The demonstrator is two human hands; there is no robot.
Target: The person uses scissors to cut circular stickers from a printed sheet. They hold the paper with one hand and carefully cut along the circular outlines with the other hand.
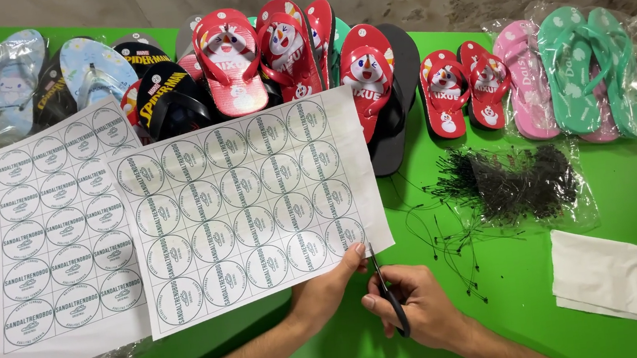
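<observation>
The sticker sheet lies mid-frame over the green desk; your left hand pinches its lower right corner, while your right hand grips scissors at that edge.

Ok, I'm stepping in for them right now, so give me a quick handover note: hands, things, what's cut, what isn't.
Left hand: pinches the bottom right edge of the top label sheet.
Right hand: holds scissors, blades at that sheet's bottom edge.
Second label sheet lies underneath, to the left.
Done: no cut shows; both sheets look whole.
Left: all the round labels are uncut.
</observation>
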